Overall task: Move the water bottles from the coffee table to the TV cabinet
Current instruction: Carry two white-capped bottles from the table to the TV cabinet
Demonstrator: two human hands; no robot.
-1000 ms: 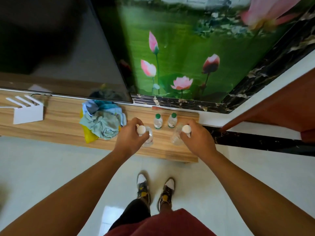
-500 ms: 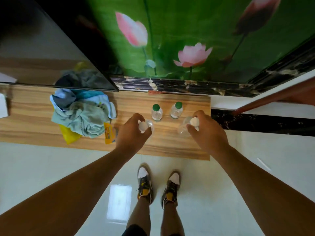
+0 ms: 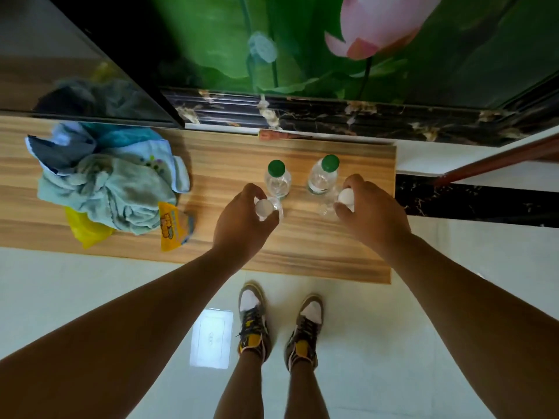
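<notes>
Two clear water bottles with green caps, the left one [image 3: 277, 179] and the right one [image 3: 323, 176], stand upright on the wooden TV cabinet [image 3: 317, 255]. Just in front of them, my left hand [image 3: 242, 225] grips the neck of a white-capped clear bottle [image 3: 264, 208]. My right hand [image 3: 370, 214] grips a second white-capped bottle [image 3: 345, 197] near the cabinet's right end. Both held bottles are upright over the cabinet top; whether their bases touch it is hidden by my hands.
A pile of blue and grey cloths [image 3: 106, 182] lies on yellow packets [image 3: 171, 228] at the cabinet's left. The TV screen [image 3: 60, 71] stands behind it, a lotus mural [image 3: 363, 43] on the wall. My feet [image 3: 278, 322] stand on the white tiled floor.
I have leaned in closer over the cabinet. Both hands, each with its white-capped bottle, have moved down and forward to sit right in front of the two green-capped bottles.
</notes>
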